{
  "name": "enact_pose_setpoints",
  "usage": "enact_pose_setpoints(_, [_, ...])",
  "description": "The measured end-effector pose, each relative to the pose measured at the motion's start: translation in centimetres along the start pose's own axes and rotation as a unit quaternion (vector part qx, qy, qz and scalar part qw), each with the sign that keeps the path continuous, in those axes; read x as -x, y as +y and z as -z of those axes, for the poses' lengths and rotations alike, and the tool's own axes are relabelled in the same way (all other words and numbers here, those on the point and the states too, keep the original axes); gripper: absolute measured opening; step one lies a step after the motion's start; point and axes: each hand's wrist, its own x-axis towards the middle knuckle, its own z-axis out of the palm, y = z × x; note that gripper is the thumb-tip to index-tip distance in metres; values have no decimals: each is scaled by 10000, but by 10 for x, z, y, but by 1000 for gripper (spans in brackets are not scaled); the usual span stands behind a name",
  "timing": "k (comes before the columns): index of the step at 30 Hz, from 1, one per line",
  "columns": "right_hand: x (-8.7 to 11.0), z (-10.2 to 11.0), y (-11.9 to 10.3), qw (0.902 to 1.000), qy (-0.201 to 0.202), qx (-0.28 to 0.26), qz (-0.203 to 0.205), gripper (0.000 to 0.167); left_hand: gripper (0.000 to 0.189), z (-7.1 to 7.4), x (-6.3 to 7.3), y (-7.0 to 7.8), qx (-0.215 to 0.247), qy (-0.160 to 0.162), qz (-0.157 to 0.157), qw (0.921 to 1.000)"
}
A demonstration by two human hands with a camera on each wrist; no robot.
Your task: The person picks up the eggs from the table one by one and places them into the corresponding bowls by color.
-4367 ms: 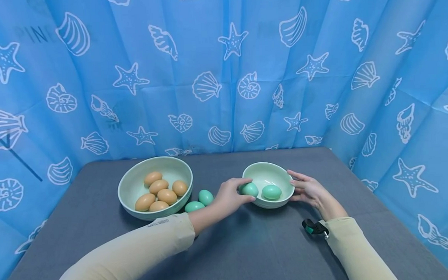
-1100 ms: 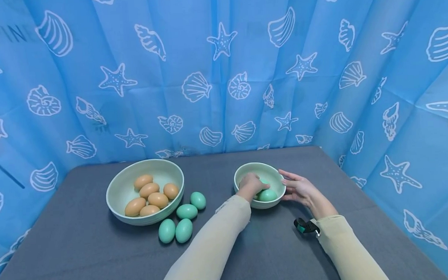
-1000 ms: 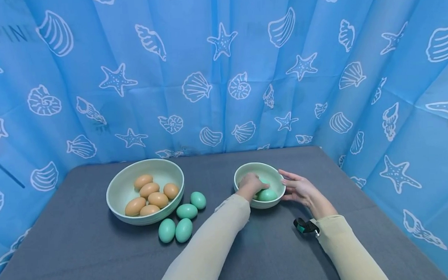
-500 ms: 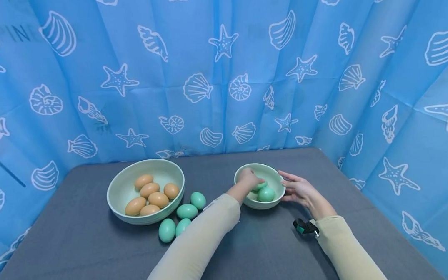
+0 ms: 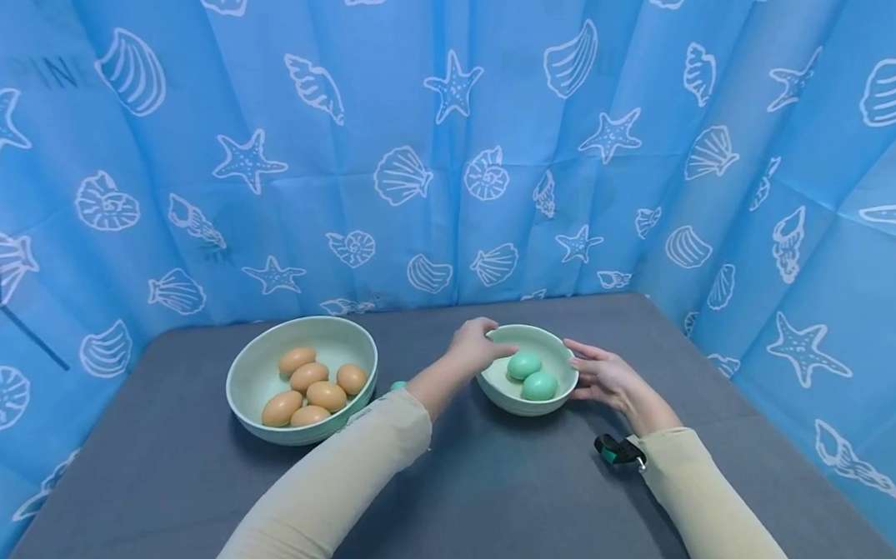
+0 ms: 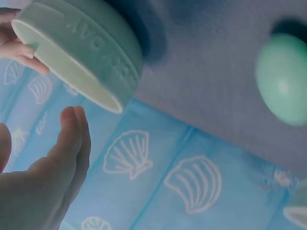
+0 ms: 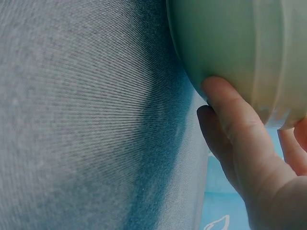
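Observation:
Two green eggs (image 5: 539, 386) lie together inside the small pale-green bowl (image 5: 515, 403). My left hand (image 5: 472, 348) hovers at this bowl's left rim, holding nothing, thumb and fingers apart. From the right, my right hand (image 5: 614, 385) touches the same bowl with spread, fairly straight fingers; the right wrist view has its fingertips (image 7: 218, 88) against the lower outer wall (image 7: 220, 43). Another green egg (image 5: 398, 386) peeks out behind my left forearm, which hides the table there. In the left wrist view, a green egg (image 6: 285, 79) rests on the cloth.
A larger pale-green bowl (image 5: 260, 367) with several brown eggs (image 5: 309, 375) stands at the left. A black strap (image 5: 619, 450) hangs by my right sleeve. Behind the grey-covered table (image 5: 502, 494) hangs a blue shell-patterned curtain (image 5: 430, 213).
My left hand has let go of a green egg inside the small bowl, then lifted out to its left rim. The left forearm has swung left over the loose eggs. The right hand stays put.

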Motion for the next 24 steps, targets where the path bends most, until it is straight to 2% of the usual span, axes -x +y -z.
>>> enact_pose_setpoints(5, [1,1,-1,10000,-54,-3,27,58,53,17,13,-6,-34,-92,-210,9997])
enact_pose_setpoints(14, [1,-1,-3,10000,-30,12,-9,58,48,44,35,-23,-63,-229,-331,9992])
enact_pose_setpoints(20, [2,0,-4,9999,-21,-69,-92,58,45,58,46,-38,-291,-346,-472,9979])
enact_pose_setpoints(24, [3,-1,-4,9999,7,-45,-133,58,43,64,52,-49,-403,-281,-489,9976])
